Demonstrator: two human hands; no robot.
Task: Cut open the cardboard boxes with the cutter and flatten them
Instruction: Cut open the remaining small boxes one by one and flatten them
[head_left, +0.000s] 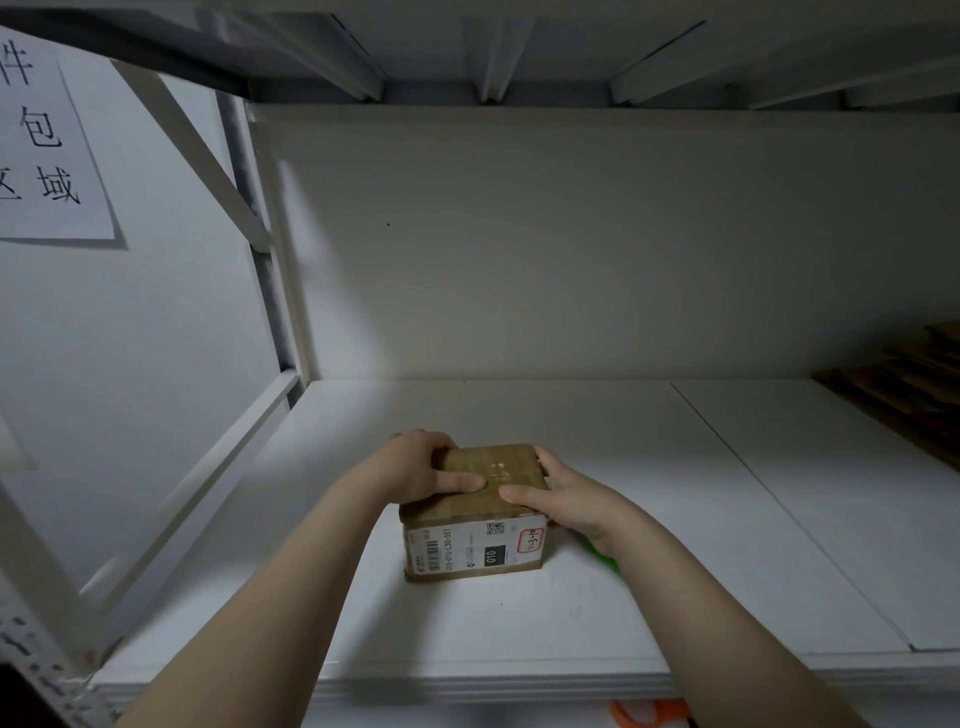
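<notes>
— Starting at the left, what is there?
— A paper sign (47, 145) with printed characters hangs on the wall, beside the white shelf frame (283, 291).
— And the hands?
— The left hand (415, 467) grips the far left corner of the cardboard box (475, 519), with the thumb flat on top. The box sits on the white shelf board (779, 519), near its front edge (top closed, shipping label facing the person). The right hand (566, 499) clasps the box's right side, and its thumb also lies on top.
— Further right?
— A green thing (597, 553) pokes out under the right wrist, mostly hidden; I cannot tell what it is. Brown flattened cardboard (904, 389) lies far right, at the back.
</notes>
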